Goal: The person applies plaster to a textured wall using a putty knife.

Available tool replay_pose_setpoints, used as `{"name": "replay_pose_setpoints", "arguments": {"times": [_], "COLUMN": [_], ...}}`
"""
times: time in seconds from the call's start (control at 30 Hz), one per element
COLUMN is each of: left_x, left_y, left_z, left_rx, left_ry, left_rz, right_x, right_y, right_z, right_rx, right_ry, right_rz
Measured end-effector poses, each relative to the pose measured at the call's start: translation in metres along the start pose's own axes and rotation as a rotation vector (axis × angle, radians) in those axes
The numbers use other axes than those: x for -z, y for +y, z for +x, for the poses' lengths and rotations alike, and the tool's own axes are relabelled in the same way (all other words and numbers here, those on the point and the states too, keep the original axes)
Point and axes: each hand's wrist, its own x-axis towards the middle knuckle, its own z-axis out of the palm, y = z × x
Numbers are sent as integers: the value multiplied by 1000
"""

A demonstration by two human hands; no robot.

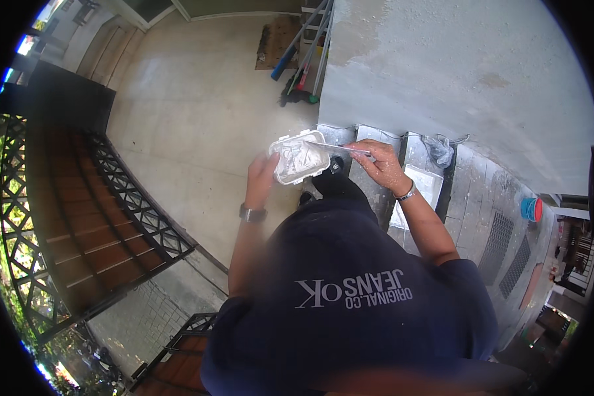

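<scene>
My left hand (pixel 263 175) grips the left side of a white plastic tub (pixel 298 179), fingers wrapped on its rim. Smeared inside the tub is thick white paste (pixel 301 158). A long, thin flat tool (pixel 340 148) is pinched in my right hand (pixel 381 166), to the right of the tub. Its far end reaches over the tub's rim to the paste; whether it is a spatula or a stick I cannot tell. Both hands are held out in front of my dark shirt, above the floor and the steps.
White-spattered steps (pixel 369 191) lie below on the right, with a white rectangular sheet or tray (pixel 426 186) and a crumpled clear plastic bag (pixel 439 152). Brooms and mops (pixel 310 56) lean by the grey wall (pixel 455 72). A blue bucket (pixel 528 209) stands far right; a metal gate (pixel 92 218) is left.
</scene>
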Motion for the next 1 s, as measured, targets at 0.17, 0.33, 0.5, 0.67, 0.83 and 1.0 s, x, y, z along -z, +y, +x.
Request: {"name": "replay_pose_setpoints", "arguments": {"times": [0.17,0.33,0.5,0.67,0.83,1.0], "left_x": [3,1,9,5,4,2], "left_y": [11,25,22,24,30,25], "left_z": [-9,-16,-11,-11,-12,-9], "left_rx": [-23,-83,-77,-121,-130,-192], "left_ry": [-1,0,-32,-21,-61,-46], "left_rz": [25,44,145,224,309,244], "right_x": [-16,-15,-18,-27,-26,-42], "right_y": [9,-3,8,14,15,19], "right_z": [7,17,14,4,-1,-18], "right_rx": [266,408,286,195,87,-169], "right_ry": [-94,-143,-181,-201,-280,-178], "right_rz": [-41,-127,-11,21,60,59]}}
